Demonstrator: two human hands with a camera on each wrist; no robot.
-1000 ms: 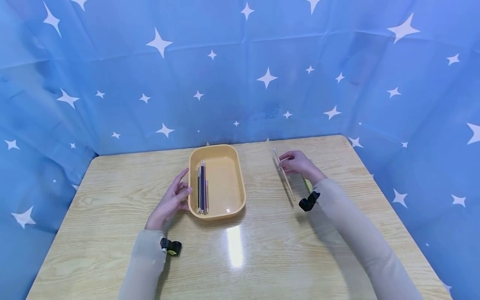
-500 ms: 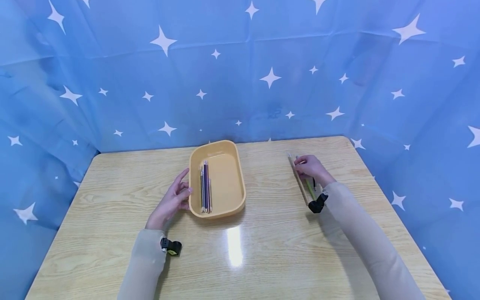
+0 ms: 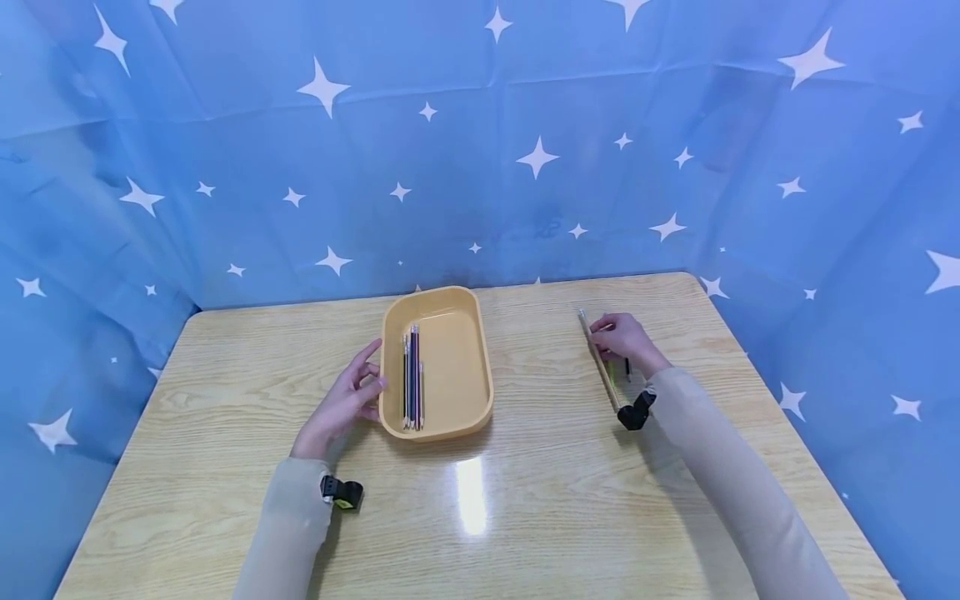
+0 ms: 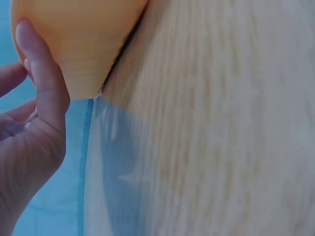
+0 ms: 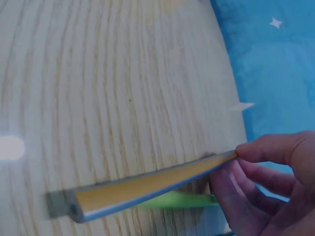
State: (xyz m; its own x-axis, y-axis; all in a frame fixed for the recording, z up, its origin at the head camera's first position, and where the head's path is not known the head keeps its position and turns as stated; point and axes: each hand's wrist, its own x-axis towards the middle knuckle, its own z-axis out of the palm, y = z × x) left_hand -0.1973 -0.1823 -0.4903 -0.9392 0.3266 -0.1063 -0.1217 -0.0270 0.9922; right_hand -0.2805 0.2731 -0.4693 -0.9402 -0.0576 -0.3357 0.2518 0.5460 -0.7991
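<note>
My right hand (image 3: 624, 340) pinches a long pencil (image 5: 152, 184) between thumb and fingertips at one end. The pencil has yellow and grey faces and a blunt round end toward the wrist camera; in the head view it slants low over the table. Beneath that hand lie a green stick-like thing (image 5: 179, 199) and a short dark one (image 3: 627, 368), both partly hidden. My left hand (image 3: 345, 400) rests at the left side of a yellow tray (image 3: 483, 367), thumb against its wall in the left wrist view. Several dark pencils (image 3: 412, 379) lie along the tray's left side.
The light wood table (image 3: 525, 500) reaches back to a blue curtain (image 3: 450, 167) with white stars, which also hangs at both sides. A glare spot (image 3: 471, 496) shines in front of the tray. Black cameras sit on both wrists.
My right hand has moved right with the pencil, bringing it beside the green thing. The dark pencils in the tray have shifted slightly right. My left hand stays at the tray.
</note>
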